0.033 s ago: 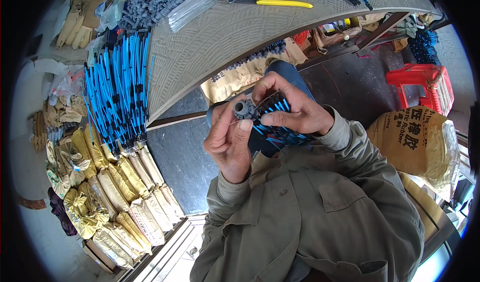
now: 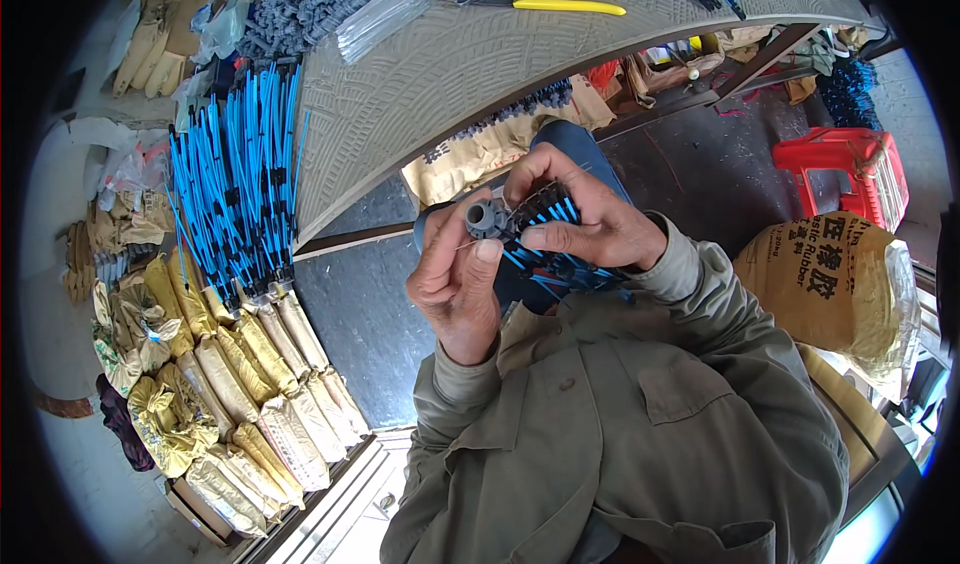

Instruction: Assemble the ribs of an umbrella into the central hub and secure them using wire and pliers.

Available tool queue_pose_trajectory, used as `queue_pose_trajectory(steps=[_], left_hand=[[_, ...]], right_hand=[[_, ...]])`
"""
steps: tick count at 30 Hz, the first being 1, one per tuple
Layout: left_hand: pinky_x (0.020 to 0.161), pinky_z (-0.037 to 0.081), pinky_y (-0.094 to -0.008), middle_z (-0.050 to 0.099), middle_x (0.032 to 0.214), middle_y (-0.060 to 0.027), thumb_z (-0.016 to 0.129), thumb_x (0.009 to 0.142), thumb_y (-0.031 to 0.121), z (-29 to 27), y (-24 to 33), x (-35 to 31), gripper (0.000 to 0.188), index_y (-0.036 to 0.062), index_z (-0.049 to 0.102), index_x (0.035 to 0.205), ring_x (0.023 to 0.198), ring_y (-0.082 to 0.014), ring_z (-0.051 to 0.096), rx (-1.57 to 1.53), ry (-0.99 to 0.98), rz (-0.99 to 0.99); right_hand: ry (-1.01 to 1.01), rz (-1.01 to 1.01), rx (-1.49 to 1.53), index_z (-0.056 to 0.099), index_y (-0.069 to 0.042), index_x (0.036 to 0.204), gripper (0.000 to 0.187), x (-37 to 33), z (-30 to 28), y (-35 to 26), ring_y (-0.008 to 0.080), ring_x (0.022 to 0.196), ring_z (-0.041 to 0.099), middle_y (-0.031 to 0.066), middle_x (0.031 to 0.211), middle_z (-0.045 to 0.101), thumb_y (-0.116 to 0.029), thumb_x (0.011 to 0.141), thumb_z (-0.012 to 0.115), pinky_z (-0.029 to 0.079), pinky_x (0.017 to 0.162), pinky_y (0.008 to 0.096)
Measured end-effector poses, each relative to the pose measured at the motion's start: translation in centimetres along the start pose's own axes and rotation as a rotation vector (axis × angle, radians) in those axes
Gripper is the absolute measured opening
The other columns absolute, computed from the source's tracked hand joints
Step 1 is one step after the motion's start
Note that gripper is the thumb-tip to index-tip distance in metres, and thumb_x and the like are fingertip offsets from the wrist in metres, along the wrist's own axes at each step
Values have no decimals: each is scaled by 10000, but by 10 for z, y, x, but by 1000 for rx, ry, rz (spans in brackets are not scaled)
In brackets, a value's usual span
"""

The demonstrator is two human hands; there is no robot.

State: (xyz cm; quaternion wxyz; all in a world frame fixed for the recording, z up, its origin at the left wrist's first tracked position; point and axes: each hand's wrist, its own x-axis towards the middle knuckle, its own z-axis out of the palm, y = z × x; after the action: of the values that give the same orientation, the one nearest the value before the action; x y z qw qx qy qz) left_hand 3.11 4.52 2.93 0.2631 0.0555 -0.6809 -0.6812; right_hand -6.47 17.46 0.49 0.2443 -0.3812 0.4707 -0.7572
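Observation:
My left hand [image 2: 455, 286] pinches a grey plastic fitting [image 2: 486, 220] between thumb and fingers, its round hollow end facing up. A thin wire-like strand shows by the left thumb tip. Curled around a bundle of slim blue-and-black plastic sticks [image 2: 552, 209], my right hand [image 2: 598, 219] presses its thumb on the near side. The fitting sits right against the bundle's left end; whether the two are joined is hidden by the fingers. Both hands are in front of my chest, above my lap.
Ahead is a textured worktable [image 2: 400, 114] bearing a grey fittings pile [image 2: 320, 14], clear thin strips [image 2: 383, 19] and yellow-handled pliers [image 2: 570, 5]. Blue-and-black sticks [image 2: 235, 179] lie at left, beyond stacked packages [image 2: 230, 374]. A red stool [image 2: 845, 169] and brown sack [image 2: 815, 279] stand right.
The grey fitting has tilted slightly in my left fingers. Both hands stay in nearly the same place.

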Motion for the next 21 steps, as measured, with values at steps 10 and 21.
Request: queue_pose_trajectory(steps=[10, 21], left_hand=[[866, 400, -308, 573, 1029, -140, 617, 830, 194, -11, -2, 2, 395, -81, 554, 1107, 956, -183, 528, -295, -110, -129], [849, 389, -296, 557, 1014, -141, 641, 814, 220, -20, 0, 10, 384, -75, 590, 1055, 931, -176, 519, -284, -314, -119]], right_hand=[[-114, 94, -345, 488, -9, 964, 317, 0, -10, -20, 113, 763, 479, 42, 876, 502, -229, 815, 662, 384, 673, 266], [-87, 38, 158, 462, -59, 995, 296, -1, -2, 0, 120, 876, 452, 32, 943, 458, -208, 826, 654, 359, 791, 267]])
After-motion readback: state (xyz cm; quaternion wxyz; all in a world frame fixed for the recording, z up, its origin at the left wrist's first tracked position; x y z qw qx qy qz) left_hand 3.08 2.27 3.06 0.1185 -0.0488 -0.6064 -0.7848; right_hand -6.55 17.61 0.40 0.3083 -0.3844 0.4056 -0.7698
